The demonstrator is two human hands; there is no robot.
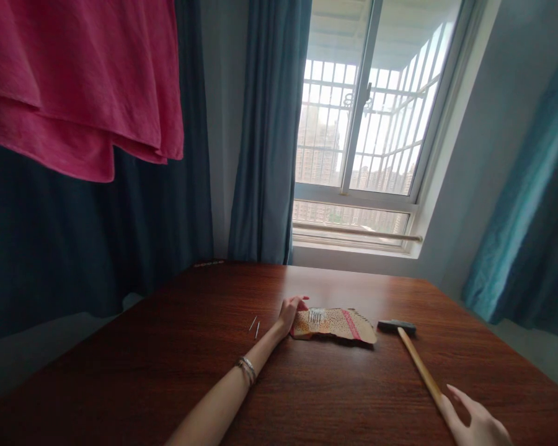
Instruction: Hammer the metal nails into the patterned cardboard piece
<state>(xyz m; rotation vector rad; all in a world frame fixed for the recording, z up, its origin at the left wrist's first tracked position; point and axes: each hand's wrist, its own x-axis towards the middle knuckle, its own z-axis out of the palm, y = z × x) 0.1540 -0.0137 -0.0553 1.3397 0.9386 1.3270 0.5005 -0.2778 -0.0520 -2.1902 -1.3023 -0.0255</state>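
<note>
A torn piece of cardboard (pixel 328 326) with dotted marks and a pink stripe lies on the brown table. Several thin dark nails (pixel 315 317) show on its left part; whether they stand or lie, I cannot tell. My left hand (pixel 292 313) rests at the cardboard's left end, fingers reaching over its edge. Two loose nails (pixel 255 327) lie left of that hand. To the right is a hammer (pixel 421 365), its dark head beyond the cardboard and its wooden handle pointing toward me. At the handle's near end is my right hand (pixel 481 421), thumb against the wood and fingers apart.
The wooden table (pixel 204 359) reaches to the wall under a barred window (pixel 353 124). Blue curtains (pixel 270 136) hang behind it and on the right. A pink cloth (pixel 84 80) hangs at upper left. A small strip (pixel 209 263) lies at the table's far left edge.
</note>
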